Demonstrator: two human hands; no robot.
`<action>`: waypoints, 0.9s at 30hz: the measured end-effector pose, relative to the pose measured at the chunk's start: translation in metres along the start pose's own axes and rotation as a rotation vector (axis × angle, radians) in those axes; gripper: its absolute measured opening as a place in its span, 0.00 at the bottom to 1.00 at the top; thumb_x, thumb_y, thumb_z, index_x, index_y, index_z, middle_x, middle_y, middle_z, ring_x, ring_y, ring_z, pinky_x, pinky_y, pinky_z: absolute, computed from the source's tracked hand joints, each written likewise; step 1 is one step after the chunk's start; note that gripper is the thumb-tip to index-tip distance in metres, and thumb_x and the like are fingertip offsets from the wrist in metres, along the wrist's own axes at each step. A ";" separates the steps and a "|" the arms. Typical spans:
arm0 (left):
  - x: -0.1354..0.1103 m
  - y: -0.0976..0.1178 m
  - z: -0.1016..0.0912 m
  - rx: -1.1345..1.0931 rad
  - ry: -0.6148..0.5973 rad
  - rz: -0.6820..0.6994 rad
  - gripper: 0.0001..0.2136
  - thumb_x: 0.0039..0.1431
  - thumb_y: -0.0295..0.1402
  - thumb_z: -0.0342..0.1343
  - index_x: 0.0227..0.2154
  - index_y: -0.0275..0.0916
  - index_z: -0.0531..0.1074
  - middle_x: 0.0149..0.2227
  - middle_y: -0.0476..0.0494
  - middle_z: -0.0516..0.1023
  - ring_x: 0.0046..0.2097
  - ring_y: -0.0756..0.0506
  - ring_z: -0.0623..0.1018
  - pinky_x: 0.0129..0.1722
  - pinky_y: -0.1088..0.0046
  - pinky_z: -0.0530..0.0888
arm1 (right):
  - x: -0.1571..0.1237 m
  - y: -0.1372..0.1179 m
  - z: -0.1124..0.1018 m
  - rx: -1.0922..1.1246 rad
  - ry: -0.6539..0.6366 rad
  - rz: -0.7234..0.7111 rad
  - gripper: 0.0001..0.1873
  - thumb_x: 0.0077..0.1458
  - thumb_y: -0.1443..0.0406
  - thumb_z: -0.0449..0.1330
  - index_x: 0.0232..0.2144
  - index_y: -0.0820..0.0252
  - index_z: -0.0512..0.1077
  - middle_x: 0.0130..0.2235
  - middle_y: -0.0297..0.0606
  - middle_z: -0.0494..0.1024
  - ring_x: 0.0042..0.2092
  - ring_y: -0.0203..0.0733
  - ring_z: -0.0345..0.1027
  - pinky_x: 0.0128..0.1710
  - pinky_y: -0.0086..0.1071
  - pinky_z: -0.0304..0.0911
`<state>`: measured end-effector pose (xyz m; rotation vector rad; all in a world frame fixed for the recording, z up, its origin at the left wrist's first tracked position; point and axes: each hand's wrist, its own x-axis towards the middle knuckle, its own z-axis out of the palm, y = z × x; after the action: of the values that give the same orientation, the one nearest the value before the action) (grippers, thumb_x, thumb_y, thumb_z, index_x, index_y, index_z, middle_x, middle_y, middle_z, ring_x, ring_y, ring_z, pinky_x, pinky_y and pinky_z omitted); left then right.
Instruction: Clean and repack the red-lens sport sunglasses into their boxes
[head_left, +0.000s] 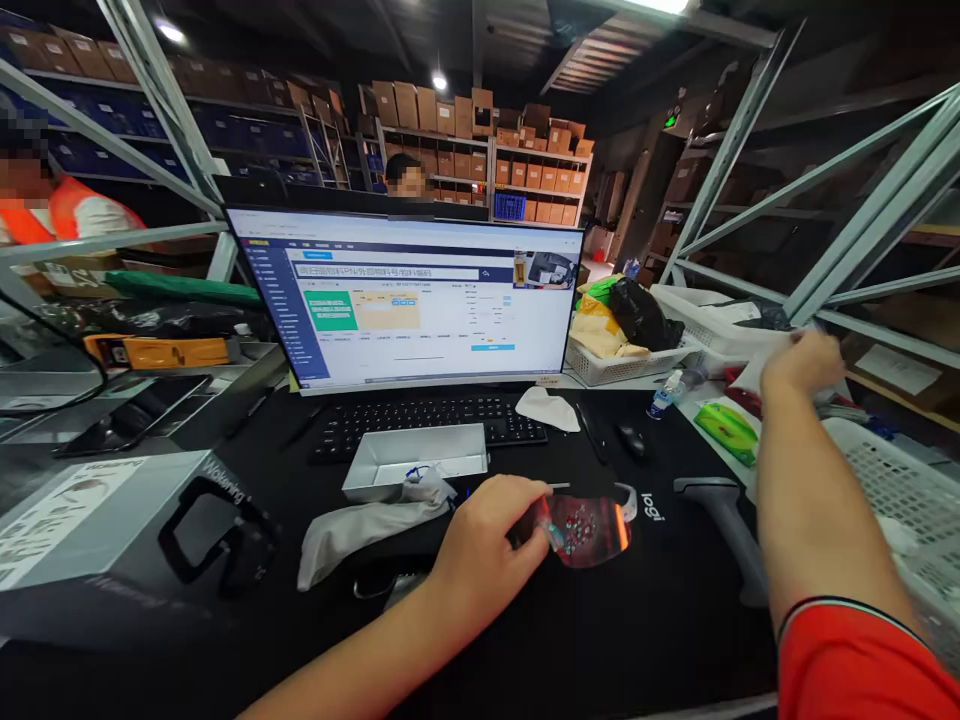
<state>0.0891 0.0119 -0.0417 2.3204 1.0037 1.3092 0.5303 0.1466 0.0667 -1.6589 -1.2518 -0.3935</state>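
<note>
Left hand (487, 535) closed on the side of a glossy, red-tinted plastic eyewear lens (585, 530), low centre on a black desk mat (660, 640), probably held at the edge to leave its speckled face uncovered. Right hand (802, 365), raised at right, curled around a soft white packet (754, 370). Beyond: crumpled grey cloth pouch (367, 535), shallow silver metal tray (412, 460), black keyboard (427, 425), upper-centre monitor (405, 300)

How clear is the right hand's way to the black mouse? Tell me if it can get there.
Likely yes. The right hand is raised and holds a white item, off to the side of the black mouse. Only the small water bottle sits near that line, and the hand is above it.
</note>
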 end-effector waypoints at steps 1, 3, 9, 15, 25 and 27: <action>0.000 0.000 0.001 0.000 -0.010 -0.011 0.13 0.54 0.22 0.57 0.42 0.40 0.75 0.40 0.46 0.82 0.41 0.44 0.80 0.42 0.66 0.78 | 0.003 0.001 -0.004 -0.034 0.076 0.062 0.19 0.68 0.62 0.53 0.56 0.65 0.68 0.59 0.59 0.68 0.61 0.62 0.62 0.59 0.58 0.58; -0.002 -0.001 0.004 0.006 -0.031 -0.004 0.13 0.56 0.23 0.57 0.43 0.40 0.75 0.41 0.45 0.82 0.42 0.43 0.80 0.43 0.65 0.78 | 0.003 -0.004 -0.012 -0.088 0.210 0.149 0.23 0.67 0.64 0.53 0.60 0.70 0.63 0.58 0.68 0.68 0.62 0.68 0.60 0.60 0.57 0.54; -0.004 0.009 -0.006 -0.001 -0.078 0.154 0.14 0.61 0.25 0.54 0.48 0.41 0.73 0.47 0.43 0.81 0.49 0.43 0.79 0.58 0.59 0.73 | -0.085 -0.091 -0.043 0.190 0.133 0.021 0.28 0.61 0.60 0.60 0.59 0.69 0.65 0.52 0.61 0.76 0.51 0.58 0.74 0.46 0.46 0.69; 0.002 0.014 -0.031 0.019 -0.091 0.218 0.16 0.61 0.22 0.54 0.50 0.41 0.73 0.51 0.43 0.78 0.53 0.43 0.77 0.64 0.58 0.68 | -0.229 -0.191 -0.102 0.527 -0.618 -0.172 0.15 0.60 0.62 0.59 0.49 0.56 0.76 0.39 0.39 0.82 0.33 0.39 0.76 0.33 0.30 0.73; 0.007 0.007 -0.042 0.142 -0.074 0.323 0.16 0.60 0.21 0.53 0.50 0.39 0.73 0.51 0.40 0.78 0.53 0.42 0.77 0.65 0.55 0.67 | -0.243 -0.188 -0.105 0.466 -0.258 -0.199 0.12 0.54 0.67 0.65 0.43 0.52 0.79 0.39 0.36 0.82 0.35 0.41 0.77 0.31 0.30 0.73; 0.008 0.008 -0.050 0.142 -0.035 0.326 0.16 0.60 0.21 0.53 0.50 0.39 0.73 0.51 0.40 0.78 0.53 0.43 0.77 0.65 0.55 0.67 | -0.242 -0.194 -0.102 0.382 -0.212 -0.329 0.11 0.53 0.70 0.64 0.38 0.51 0.80 0.37 0.34 0.82 0.37 0.41 0.76 0.33 0.31 0.72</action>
<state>0.0534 0.0084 -0.0051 2.6936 0.7505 1.3421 0.2910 -0.0735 0.0354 -1.1945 -1.6522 -0.1607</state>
